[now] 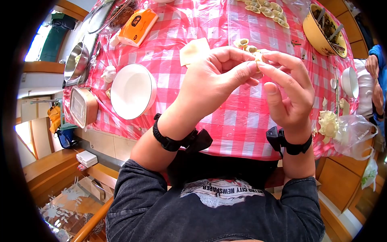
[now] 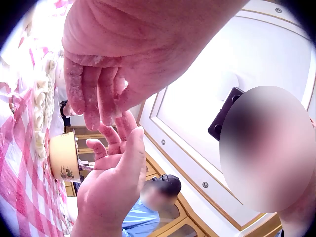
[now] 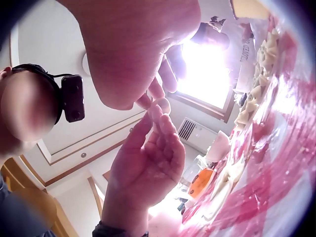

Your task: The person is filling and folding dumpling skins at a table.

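Note:
A small pale wonton (image 1: 258, 59) is held up above the table between the fingertips of both hands, mostly hidden by them. My left hand (image 1: 219, 78) pinches it from the left with thumb and forefinger. From the right, two fingertips of my right hand (image 1: 292, 86) meet on either side of it, while another digit stands apart below. In the right wrist view, the wonton (image 3: 163, 104) shows between the meeting fingertips. Just past my hands lie a few folded wontons (image 1: 242, 42). Square dough wrappers (image 1: 193, 50) lie beyond my left hand.
Rows of wontons (image 1: 268, 10) lie at the back. A yellow basin (image 1: 316, 34) of dark filling with utensils stands back right. To the left are a white bowl (image 1: 133, 92), garlic (image 1: 109, 74), an orange packet (image 1: 138, 27) and a lidded container (image 1: 84, 107). Another person (image 1: 377, 76) is at right.

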Demonstrator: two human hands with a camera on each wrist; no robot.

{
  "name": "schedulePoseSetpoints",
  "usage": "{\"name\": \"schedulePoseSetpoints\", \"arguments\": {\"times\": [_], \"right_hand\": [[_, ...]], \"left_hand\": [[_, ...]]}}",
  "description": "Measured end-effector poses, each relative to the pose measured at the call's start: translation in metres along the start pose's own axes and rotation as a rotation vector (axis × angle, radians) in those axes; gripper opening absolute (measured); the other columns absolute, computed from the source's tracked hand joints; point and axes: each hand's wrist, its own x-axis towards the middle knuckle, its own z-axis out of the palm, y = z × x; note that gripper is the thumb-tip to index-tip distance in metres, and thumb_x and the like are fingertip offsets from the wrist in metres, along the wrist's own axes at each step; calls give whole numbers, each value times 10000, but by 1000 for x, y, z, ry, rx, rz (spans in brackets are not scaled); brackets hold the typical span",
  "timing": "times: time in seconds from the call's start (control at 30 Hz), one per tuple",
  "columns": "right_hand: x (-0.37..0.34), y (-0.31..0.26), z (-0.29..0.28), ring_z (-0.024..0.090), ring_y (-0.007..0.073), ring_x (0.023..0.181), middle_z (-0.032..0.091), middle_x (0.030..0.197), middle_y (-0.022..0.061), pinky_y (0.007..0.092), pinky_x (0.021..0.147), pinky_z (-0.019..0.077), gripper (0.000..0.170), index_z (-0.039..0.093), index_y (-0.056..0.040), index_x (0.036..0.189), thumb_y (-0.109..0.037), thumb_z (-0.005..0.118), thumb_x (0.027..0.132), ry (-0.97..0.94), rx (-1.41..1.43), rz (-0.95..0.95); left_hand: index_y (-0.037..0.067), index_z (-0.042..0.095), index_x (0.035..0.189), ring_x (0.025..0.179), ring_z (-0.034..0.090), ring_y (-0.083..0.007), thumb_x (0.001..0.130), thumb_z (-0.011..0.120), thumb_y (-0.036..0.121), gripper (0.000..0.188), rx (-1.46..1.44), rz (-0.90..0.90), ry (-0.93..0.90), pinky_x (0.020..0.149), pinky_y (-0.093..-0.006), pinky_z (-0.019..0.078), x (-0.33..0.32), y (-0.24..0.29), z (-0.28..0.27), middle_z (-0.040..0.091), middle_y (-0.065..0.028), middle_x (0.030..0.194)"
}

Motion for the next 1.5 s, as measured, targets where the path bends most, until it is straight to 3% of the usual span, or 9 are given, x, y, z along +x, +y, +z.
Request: {"name": "schedulePoseSetpoints", "arguments": {"times": [0.4, 0.47, 1.0, 1.13, 1.2, 1.27, 1.37, 1.5], "right_hand": [[0, 0, 0, 659, 218, 935, 677, 1122, 151, 269, 674, 525, 216, 742, -19, 1070, -140, 696, 897, -3, 8, 2], [-1, 1, 0, 661, 221, 931, 677, 1121, 152, 273, 681, 528, 227, 741, -18, 1072, -159, 704, 897, -3, 16, -1], [-3, 0, 3, 666, 242, 932, 675, 1112, 166, 293, 682, 528, 262, 704, 1, 1117, -168, 686, 918, 52, 102, 12], [-8, -3, 8, 667, 223, 939, 686, 1082, 153, 294, 732, 522, 281, 653, 25, 1172, -149, 640, 951, 135, 85, 159], [-8, -8, 11, 661, 189, 943, 692, 1060, 143, 288, 731, 515, 247, 657, 22, 1165, -111, 623, 960, 120, 238, 428], [-11, -5, 13, 663, 165, 943, 695, 1053, 134, 280, 746, 525, 229, 652, 31, 1169, -82, 605, 975, 88, 257, 441], [-11, -11, 17, 677, 155, 939, 690, 1078, 113, 271, 805, 550, 230, 642, 44, 1185, -60, 590, 987, 117, 541, 611], [-11, -12, 15, 678, 156, 951, 685, 1094, 117, 275, 815, 554, 223, 641, 47, 1180, -44, 586, 985, 113, 546, 654]], "left_hand": [[-51, 659, 1134, 909, 715, -169, 955, 685, 98, 235, -9, 5, -3, 818, -281, 600, 0, 1, 0, 717, -127, 1029], [-53, 649, 1150, 912, 696, -141, 944, 717, 167, 309, -17, -31, -23, 817, -261, 572, 0, 2, 0, 712, -109, 1042], [-51, 653, 1121, 883, 723, -189, 983, 645, 110, 212, 35, -11, -9, 782, -294, 601, 1, 1, -3, 723, -140, 1004], [-45, 663, 1113, 859, 720, -175, 976, 662, 135, 227, -6, -1, 5, 777, -288, 594, 0, -1, -2, 728, -122, 983], [-44, 669, 1112, 841, 710, -152, 969, 679, 155, 245, -26, 7, 1, 767, -277, 589, 0, -2, -1, 728, -112, 966], [-38, 671, 1109, 847, 707, -146, 971, 676, 148, 232, -17, -42, 4, 770, -272, 584, 0, -1, -1, 728, -108, 970], [-29, 675, 1105, 859, 704, -138, 968, 681, 145, 222, -39, -43, 2, 772, -265, 580, 1, -2, -1, 729, -97, 971], [-5, 687, 1096, 872, 697, -121, 958, 697, 156, 212, -13, -48, 44, 749, -239, 554, 0, -2, 0, 732, -76, 975]]}}
